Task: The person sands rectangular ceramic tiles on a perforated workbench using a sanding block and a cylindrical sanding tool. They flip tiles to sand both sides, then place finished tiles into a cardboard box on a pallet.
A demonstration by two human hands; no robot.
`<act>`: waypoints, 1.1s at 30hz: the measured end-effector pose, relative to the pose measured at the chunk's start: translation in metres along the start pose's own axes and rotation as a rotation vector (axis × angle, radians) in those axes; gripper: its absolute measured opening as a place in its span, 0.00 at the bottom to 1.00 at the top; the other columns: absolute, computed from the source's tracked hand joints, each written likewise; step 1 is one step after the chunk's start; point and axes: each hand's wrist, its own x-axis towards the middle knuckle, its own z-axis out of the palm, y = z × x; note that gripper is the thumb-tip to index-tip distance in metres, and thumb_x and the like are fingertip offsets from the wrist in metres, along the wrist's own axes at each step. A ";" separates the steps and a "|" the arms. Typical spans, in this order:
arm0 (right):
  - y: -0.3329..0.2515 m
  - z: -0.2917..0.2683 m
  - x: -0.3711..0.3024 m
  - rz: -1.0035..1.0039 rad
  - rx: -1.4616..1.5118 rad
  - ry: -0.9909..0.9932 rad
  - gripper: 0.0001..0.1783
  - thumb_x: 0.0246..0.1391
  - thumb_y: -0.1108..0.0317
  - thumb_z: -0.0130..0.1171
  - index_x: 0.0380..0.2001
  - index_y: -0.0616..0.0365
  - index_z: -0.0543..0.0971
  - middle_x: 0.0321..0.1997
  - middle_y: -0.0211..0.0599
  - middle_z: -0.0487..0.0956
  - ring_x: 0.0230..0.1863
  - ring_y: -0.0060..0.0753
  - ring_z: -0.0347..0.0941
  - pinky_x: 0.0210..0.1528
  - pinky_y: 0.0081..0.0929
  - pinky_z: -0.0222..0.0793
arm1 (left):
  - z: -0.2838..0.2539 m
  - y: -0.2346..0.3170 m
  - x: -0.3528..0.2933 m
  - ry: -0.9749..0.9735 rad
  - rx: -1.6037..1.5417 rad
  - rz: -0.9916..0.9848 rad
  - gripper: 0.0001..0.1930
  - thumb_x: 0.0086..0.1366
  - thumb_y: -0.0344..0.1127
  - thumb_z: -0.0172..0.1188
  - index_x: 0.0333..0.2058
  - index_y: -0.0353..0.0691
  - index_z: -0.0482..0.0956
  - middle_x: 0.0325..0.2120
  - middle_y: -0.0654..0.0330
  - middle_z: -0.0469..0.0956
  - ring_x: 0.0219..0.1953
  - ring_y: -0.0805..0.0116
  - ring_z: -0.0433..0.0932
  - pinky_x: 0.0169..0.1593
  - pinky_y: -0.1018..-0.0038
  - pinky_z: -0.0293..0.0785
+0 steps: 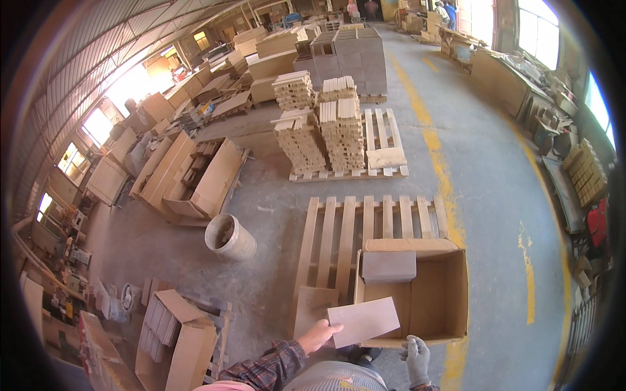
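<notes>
My bare left hand (316, 335) is closed on the left end of a flat, pinkish-grey rectangular board (365, 321). The board is tilted over the near left part of an open cardboard box (462, 293). In the far left corner of that box sits a block of similar grey boards (389, 266). My right hand (416, 362), in a grey glove, is by the near edge of the box with its fingers apart and loosely bent, holding nothing. Beside the box, left of it, a brown flat sheet (315, 311) rests on the pallet.
The box stands on a slatted wooden pallet (347, 228). To its left are a dusty bucket (238, 242) and another carton (193, 339) with boards. Ahead, stacked wood strips (339, 130) fill a second pallet. A yellow floor line (435, 156) runs along the right.
</notes>
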 end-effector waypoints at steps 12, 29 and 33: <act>0.027 0.029 -0.013 -0.019 -0.011 -0.019 0.18 0.74 0.61 0.53 0.56 0.64 0.80 0.39 0.40 0.85 0.28 0.26 0.81 0.30 0.24 0.78 | -0.030 -0.013 0.026 -0.092 -0.033 0.003 0.22 0.75 0.38 0.61 0.62 0.35 0.74 0.57 0.55 0.79 0.58 0.60 0.79 0.58 0.55 0.82; 0.024 -0.015 0.021 0.121 0.075 -0.025 0.18 0.74 0.60 0.53 0.57 0.60 0.80 0.41 0.44 0.85 0.28 0.29 0.83 0.29 0.26 0.80 | 0.030 0.001 0.046 -0.046 0.014 -0.121 0.23 0.76 0.38 0.60 0.64 0.34 0.73 0.58 0.55 0.78 0.59 0.59 0.79 0.60 0.56 0.81; 0.021 -0.022 0.028 0.148 0.064 -0.049 0.18 0.74 0.59 0.53 0.57 0.60 0.80 0.42 0.44 0.86 0.28 0.28 0.83 0.30 0.25 0.80 | 0.043 -0.002 0.051 -0.061 0.010 -0.110 0.22 0.76 0.38 0.60 0.63 0.36 0.73 0.57 0.56 0.78 0.60 0.59 0.79 0.61 0.55 0.81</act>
